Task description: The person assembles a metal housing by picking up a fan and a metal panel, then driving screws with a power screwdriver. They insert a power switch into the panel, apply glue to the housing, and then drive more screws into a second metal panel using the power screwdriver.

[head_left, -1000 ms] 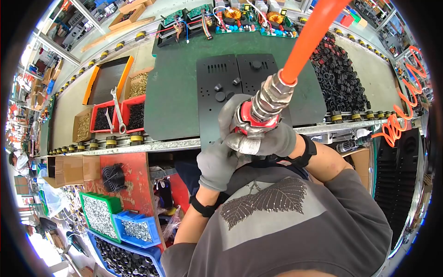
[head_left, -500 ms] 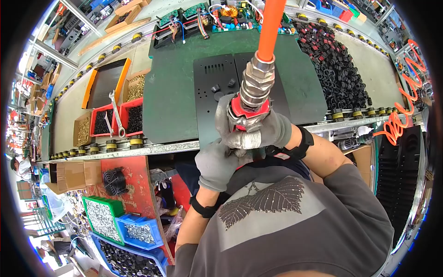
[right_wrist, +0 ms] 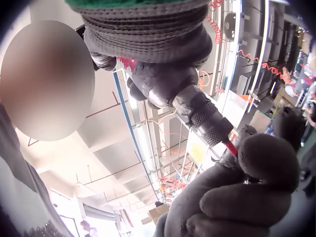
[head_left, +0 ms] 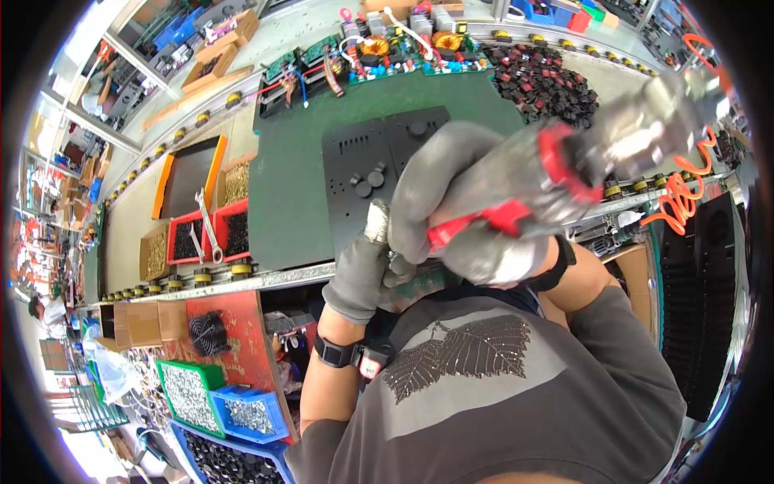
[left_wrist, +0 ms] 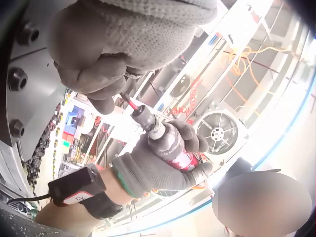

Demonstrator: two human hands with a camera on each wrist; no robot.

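Note:
My gloved right hand (head_left: 439, 173) grips a red and silver air screwdriver (head_left: 516, 177), tilted with its hose end to the right. In the right wrist view its knurled chuck (right_wrist: 205, 121) carries a red bit (right_wrist: 230, 148), whose tip is right by my left fingers. My gloved left hand (head_left: 359, 274) is at the near edge of a black perforated metal panel (head_left: 343, 189). Its fingers are curled, and small shiny metal (right_wrist: 252, 181) shows between them, mostly hidden. Small round black knobs (head_left: 376, 176) sit on the panel.
A green board (head_left: 282, 194) lies under the panel, with circuit boards (head_left: 375, 60) behind. Red bins (head_left: 187, 258) with wrenches (head_left: 208, 226) are on the left, heaped black parts (head_left: 540, 85) at back right. Bins of metal pieces (head_left: 189, 391) stand lower left; a coiled orange hose (head_left: 673, 206) hangs right.
The screwdriver has swung from nearly upright to tilted right, its orange hose moving to the right. My left hand has turned, its thumb side now raised. The view has shifted slightly.

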